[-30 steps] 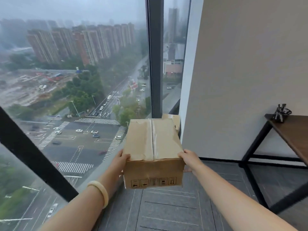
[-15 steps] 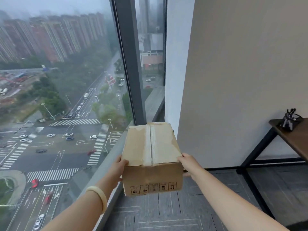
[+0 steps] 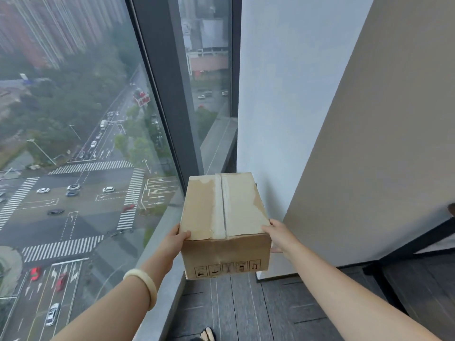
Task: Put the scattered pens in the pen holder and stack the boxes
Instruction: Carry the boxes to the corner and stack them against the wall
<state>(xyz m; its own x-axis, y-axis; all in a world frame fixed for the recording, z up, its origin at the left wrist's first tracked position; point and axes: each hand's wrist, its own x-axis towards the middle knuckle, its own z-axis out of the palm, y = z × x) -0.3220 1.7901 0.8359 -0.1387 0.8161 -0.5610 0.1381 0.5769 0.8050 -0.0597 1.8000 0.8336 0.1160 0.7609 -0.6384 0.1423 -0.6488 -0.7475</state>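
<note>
Cardboard box [image 3: 225, 225] held off the floor [image 3: 246, 308], centre frame, near the window [image 3: 86, 143] and far wall corner. Left hand [image 3: 173, 242] and right hand [image 3: 279, 236] press opposite sides, fingers clamped on it. Advice: keep it level, lower squarely; no second box visible.

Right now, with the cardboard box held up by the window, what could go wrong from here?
1. The cardboard box is carried only by side pressure from the left hand and right hand, with nothing visible under it. If either grip loosens, it may drop onto the floor.
2. It is held close to the window glass and the white wall corner, so a swing could knock either.
3. No second box is visible, so setting it down blind could stack it badly.
</note>
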